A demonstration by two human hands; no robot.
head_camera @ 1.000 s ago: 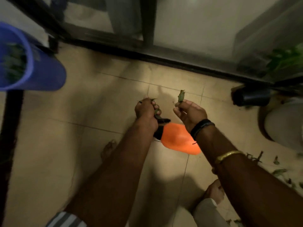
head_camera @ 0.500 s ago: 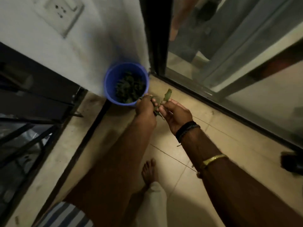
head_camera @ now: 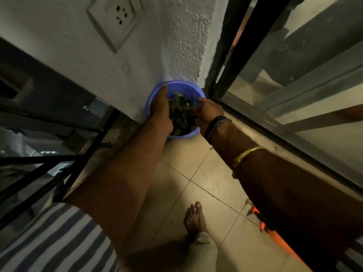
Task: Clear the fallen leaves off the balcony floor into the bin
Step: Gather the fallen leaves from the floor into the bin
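your left hand [head_camera: 162,112] and right hand [head_camera: 207,111] are both over the bin [head_camera: 155,95] in the corner, fingers loosened above the leaves [head_camera: 181,114] piled inside. no leaves show on the visible floor [head_camera: 196,169]; i can't tell about the rest.

Bin [head_camera: 177,87], blue, round: one, holding a heap of leaves [head_camera: 180,112] too tangled to count. Hands: two, left hand [head_camera: 162,112] and right hand [head_camera: 208,110]. Bare foot [head_camera: 194,218]: one. Wall socket plate [head_camera: 115,18]: one. Gold bangle [head_camera: 245,156]: one. Dark wristband [head_camera: 216,124]: one.
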